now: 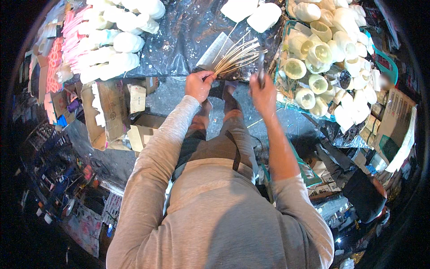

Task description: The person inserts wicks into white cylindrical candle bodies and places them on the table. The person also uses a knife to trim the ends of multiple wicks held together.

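Observation:
My left hand [199, 85] is closed round the lower ends of a bundle of thin pale sticks [235, 57] at the table's near edge. The sticks fan out toward the upper right over a grey rectangular slab [216, 50] lying on the black sheet. To the right, my right hand [263, 93] is raised just off the same edge, its fingers wrapped round a narrow upright tool [261, 67]. Motion smears that tool, so its kind is not plain. It stands beside the sticks' right-hand tips; I cannot tell whether it touches them.
Black plastic sheeting [172, 42] covers the table. White rounded pieces [118, 42] lie at left, and a heap of hollow cream-coloured cups [318, 49] at right. Two white pieces [264, 17] sit at the far side. Cardboard boxes [112, 114] stand on the floor at left.

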Available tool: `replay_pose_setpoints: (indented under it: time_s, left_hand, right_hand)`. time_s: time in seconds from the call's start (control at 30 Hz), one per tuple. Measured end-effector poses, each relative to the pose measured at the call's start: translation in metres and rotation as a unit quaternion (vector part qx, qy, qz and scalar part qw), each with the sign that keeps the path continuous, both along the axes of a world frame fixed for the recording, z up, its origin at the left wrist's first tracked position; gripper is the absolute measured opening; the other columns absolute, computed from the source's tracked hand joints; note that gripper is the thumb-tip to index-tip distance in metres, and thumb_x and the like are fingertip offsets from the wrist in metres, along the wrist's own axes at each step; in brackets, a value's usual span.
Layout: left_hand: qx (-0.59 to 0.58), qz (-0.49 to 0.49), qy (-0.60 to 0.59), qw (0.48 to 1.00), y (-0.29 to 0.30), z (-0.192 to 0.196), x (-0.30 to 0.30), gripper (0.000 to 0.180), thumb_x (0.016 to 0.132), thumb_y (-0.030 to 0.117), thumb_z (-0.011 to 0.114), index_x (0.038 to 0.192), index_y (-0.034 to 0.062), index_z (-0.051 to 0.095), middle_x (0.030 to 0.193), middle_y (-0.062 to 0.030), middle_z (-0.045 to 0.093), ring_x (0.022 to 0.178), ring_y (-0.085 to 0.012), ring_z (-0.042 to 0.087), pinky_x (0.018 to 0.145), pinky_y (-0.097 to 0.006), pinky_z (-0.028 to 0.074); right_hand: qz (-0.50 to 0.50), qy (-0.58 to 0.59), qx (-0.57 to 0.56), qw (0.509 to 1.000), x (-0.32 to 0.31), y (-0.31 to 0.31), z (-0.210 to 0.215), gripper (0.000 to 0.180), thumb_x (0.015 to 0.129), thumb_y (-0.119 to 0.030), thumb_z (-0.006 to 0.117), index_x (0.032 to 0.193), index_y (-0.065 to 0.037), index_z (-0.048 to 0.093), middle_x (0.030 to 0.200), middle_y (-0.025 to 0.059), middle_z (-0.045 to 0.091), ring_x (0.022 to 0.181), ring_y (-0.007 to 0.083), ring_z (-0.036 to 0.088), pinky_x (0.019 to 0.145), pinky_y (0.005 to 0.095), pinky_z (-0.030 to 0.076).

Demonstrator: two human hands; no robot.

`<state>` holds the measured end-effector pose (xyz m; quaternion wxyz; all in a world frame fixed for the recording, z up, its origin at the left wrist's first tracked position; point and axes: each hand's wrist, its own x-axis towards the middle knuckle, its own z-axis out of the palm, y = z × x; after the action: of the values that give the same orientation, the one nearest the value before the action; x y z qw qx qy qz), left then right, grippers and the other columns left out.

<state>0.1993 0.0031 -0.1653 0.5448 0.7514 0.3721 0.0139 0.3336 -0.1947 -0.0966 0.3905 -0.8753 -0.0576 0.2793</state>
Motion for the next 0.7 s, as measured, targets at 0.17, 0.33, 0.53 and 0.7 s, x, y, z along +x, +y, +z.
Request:
replay_pose_setpoints:
  time_s: [0.17, 0.33, 0.53, 0.7]
  left_hand:
    - [-0.031, 0.009, 0.005, 0.999, 0.001, 0.000, 0.001, 0.027, 0.092, 0.020, 0.076, 0.106, -0.0028, 0.078, 0.081, -0.0105, 0.076, 0.063, -0.0133, 0.068, 0.060, -0.029, 0.054]
    - [0.121, -0.031, -0.048, 0.991, 0.001, -0.001, 0.001, 0.021, 0.090, 0.016, 0.075, 0.102, -0.0011, 0.079, 0.084, -0.0136, 0.076, 0.063, -0.0191, 0.070, 0.061, -0.033, 0.056]
    - [0.163, 0.017, -0.053, 0.985, -0.005, 0.003, -0.002, 0.016, 0.086, 0.013, 0.076, 0.098, 0.0021, 0.080, 0.085, -0.0157, 0.075, 0.069, -0.0255, 0.073, 0.065, -0.035, 0.057]
    - [0.183, 0.025, -0.071, 0.980, -0.008, 0.005, -0.001, 0.015, 0.086, 0.013, 0.075, 0.097, 0.0036, 0.080, 0.088, -0.0149, 0.075, 0.074, -0.0271, 0.073, 0.069, -0.036, 0.057]
  right_hand:
    - [0.077, 0.108, -0.004, 0.991, -0.084, -0.030, -0.002, 0.024, 0.103, -0.024, 0.059, 0.116, -0.004, 0.060, 0.089, 0.0248, 0.069, 0.084, 0.0452, 0.069, 0.072, 0.0525, 0.053]
    - [0.182, -0.035, -0.007, 0.983, -0.095, -0.009, -0.013, 0.025, 0.102, -0.019, 0.057, 0.120, -0.001, 0.057, 0.097, 0.0278, 0.070, 0.088, 0.0500, 0.067, 0.076, 0.0588, 0.053]
    - [0.202, -0.121, -0.018, 0.972, -0.090, 0.025, -0.024, 0.024, 0.103, -0.021, 0.056, 0.112, 0.001, 0.054, 0.092, 0.0262, 0.068, 0.082, 0.0500, 0.068, 0.071, 0.0573, 0.055]
    - [0.266, -0.189, -0.095, 0.941, -0.083, 0.032, -0.033, 0.025, 0.104, -0.026, 0.056, 0.098, -0.002, 0.052, 0.084, 0.0218, 0.066, 0.073, 0.0404, 0.071, 0.059, 0.0486, 0.058]
